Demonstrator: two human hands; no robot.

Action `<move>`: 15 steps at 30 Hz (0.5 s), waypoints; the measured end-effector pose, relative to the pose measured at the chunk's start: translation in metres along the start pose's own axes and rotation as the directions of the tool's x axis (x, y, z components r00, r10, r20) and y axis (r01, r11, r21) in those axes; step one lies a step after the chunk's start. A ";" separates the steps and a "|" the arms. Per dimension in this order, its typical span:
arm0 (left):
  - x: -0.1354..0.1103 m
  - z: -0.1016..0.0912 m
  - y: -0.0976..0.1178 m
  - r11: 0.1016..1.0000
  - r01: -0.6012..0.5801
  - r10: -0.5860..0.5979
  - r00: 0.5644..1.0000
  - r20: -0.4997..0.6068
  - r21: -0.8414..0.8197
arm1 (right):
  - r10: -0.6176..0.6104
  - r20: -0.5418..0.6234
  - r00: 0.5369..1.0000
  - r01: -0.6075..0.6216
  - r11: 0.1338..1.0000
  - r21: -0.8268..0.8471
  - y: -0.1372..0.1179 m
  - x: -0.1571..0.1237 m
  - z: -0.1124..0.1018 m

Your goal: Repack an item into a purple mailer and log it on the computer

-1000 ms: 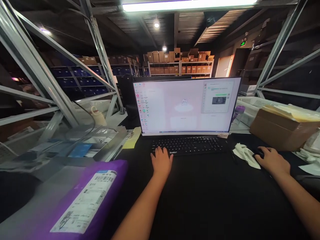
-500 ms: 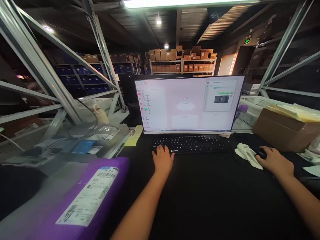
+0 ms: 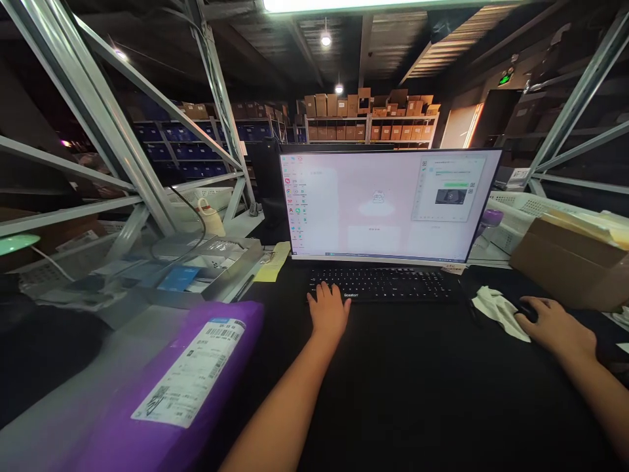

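My left hand (image 3: 328, 308) lies flat on the left end of a black keyboard (image 3: 388, 283), fingers stretched over the keys. My right hand (image 3: 557, 324) is curled over a dark mouse (image 3: 525, 308) at the right of the black desk. In front of me a wide monitor (image 3: 388, 204) shows a pale window with a small panel at its upper right. A crumpled white cloth (image 3: 498, 308) lies just left of the mouse.
A purple parcel (image 3: 171, 387) with a white shipping label lies at the near left. Behind it sits a metal tray (image 3: 236, 262) with papers. A cardboard box (image 3: 570, 262) stands at the right. Steel rack posts (image 3: 98, 118) frame both sides; box-filled shelves fill the background.
The view has shifted left, so everything sits further right in the picture. Both hands stay on the keyboard and the mouse.
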State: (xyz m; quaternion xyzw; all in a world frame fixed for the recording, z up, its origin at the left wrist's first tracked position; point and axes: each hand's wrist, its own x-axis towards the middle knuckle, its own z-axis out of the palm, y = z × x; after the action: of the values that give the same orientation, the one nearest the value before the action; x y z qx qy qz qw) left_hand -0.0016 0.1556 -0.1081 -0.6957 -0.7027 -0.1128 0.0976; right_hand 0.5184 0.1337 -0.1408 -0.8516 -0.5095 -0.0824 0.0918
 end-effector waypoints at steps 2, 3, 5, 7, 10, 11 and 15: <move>0.000 0.000 0.000 1.000 -0.001 0.001 1.000 0.003 -0.005 | 0.004 0.010 1.000 -0.004 1.000 0.016 0.001 0.001 0.001; 0.000 0.000 0.000 1.000 -0.001 0.001 1.000 0.005 -0.009 | 0.006 0.016 1.000 -0.007 1.000 0.024 0.001 0.001 0.001; 0.001 0.001 0.000 1.000 -0.001 0.001 1.000 0.007 -0.015 | 0.003 0.008 1.000 -0.003 0.999 0.038 0.001 0.001 0.001; 0.001 0.002 0.000 1.000 -0.003 0.003 1.000 0.005 -0.014 | -0.007 -0.008 1.000 0.007 0.999 0.043 0.000 0.000 0.001; 0.001 0.004 -0.001 1.000 -0.007 0.007 1.000 -0.007 -0.005 | -0.014 -0.027 1.000 0.015 0.999 0.033 -0.002 -0.003 -0.001; 0.001 0.004 -0.001 1.000 -0.007 0.007 1.000 -0.010 -0.001 | -0.014 -0.027 1.000 0.015 0.999 0.029 -0.003 -0.004 -0.003; 0.001 0.005 -0.001 1.000 -0.007 0.007 1.000 -0.017 0.005 | -0.011 -0.003 1.000 0.011 1.000 0.005 -0.005 -0.006 -0.006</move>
State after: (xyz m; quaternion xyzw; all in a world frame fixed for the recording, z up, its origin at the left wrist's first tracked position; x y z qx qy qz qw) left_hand -0.0023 0.1575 -0.1123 -0.6968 -0.6998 -0.1165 0.1055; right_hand 0.5112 0.1291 -0.1361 -0.8483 -0.5144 -0.0828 0.0944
